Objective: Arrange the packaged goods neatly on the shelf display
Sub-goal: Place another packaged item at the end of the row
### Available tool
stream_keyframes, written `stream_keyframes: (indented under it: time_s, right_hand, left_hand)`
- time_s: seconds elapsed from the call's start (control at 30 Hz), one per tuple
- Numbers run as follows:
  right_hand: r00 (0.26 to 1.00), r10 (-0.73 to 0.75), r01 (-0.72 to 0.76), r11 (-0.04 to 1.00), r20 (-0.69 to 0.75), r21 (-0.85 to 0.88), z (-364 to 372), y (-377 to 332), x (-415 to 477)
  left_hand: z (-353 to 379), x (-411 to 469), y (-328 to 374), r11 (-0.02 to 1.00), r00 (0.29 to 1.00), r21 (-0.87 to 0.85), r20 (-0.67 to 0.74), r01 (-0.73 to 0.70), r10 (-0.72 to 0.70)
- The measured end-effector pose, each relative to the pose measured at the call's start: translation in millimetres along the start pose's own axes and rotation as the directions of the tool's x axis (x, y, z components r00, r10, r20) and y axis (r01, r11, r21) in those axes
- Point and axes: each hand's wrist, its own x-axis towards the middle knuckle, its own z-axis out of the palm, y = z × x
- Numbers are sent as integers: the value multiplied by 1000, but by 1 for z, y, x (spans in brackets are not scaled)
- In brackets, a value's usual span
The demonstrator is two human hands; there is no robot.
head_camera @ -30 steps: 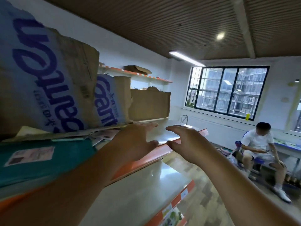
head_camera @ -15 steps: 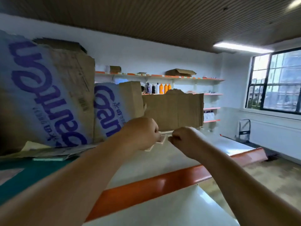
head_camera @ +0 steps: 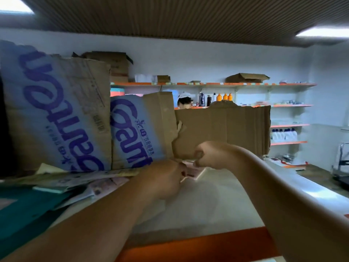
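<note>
Both my hands reach onto the white top shelf (head_camera: 217, 205) with its orange front edge. My left hand (head_camera: 166, 178) and my right hand (head_camera: 209, 156) each pinch one end of a small flat pinkish packet (head_camera: 192, 172) that lies between them near the shelf surface. Most of the packet is hidden by my fingers. Just behind my hands stands a torn brown cardboard sheet (head_camera: 226, 129).
Two upright cardboard boxes with blue lettering (head_camera: 56, 110) (head_camera: 136, 129) stand at the left. Loose papers and a teal packet (head_camera: 28, 208) lie under them. Wall shelves with bottles (head_camera: 224, 97) and a person's head (head_camera: 185, 101) show behind.
My open hands closed on the small packet half a second ago. The view has since swung left and closer, and the left hand sits slightly lower, with the packet still between both hands.
</note>
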Motion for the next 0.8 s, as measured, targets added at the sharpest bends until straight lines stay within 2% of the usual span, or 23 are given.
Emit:
stream_keyframes:
  time_s: [0.07,0.17,0.23,0.33,0.4,0.53,0.6,0.7,0.8]
  right_hand:
    - [997,-35,34,999,71,17,1,-6,17]
    - [982,-107,104,994,158,31,14,-5,28]
    - [984,-142,143,990,104,-8,16,-2,27]
    - [971,-176,183,983,-163,30,12,5,19]
    - [949,-185,215,972,-255,97,12,6,13]
    - [941,-199,266,936,-275,231,9,6,5]
    - [932,-218,291,926,-288,241,7,4,3]
    - [913,-294,330,940,-282,87,11,-4,0]
    - [895,-321,330,944,-310,-23,13,-9,-1]
  left_hand:
    - [-4,-1,-2,1000,999,-21,-37,-19,18]
    - [-12,-4,-10,988,992,-155,-120,5,-24]
    - [-19,-7,-16,975,988,-218,-140,30,-62]
    - [-29,-13,-19,954,983,-294,-152,51,-99]
    - [-33,-16,-23,951,980,-304,-164,61,-115]
    - [-38,-15,-29,951,955,-301,-256,68,-150]
    - [-39,-15,-32,936,923,-345,-334,70,-192]
    - [-38,-12,-38,928,843,-370,-483,47,-236]
    - [-36,-9,-42,921,817,-384,-507,73,-276]
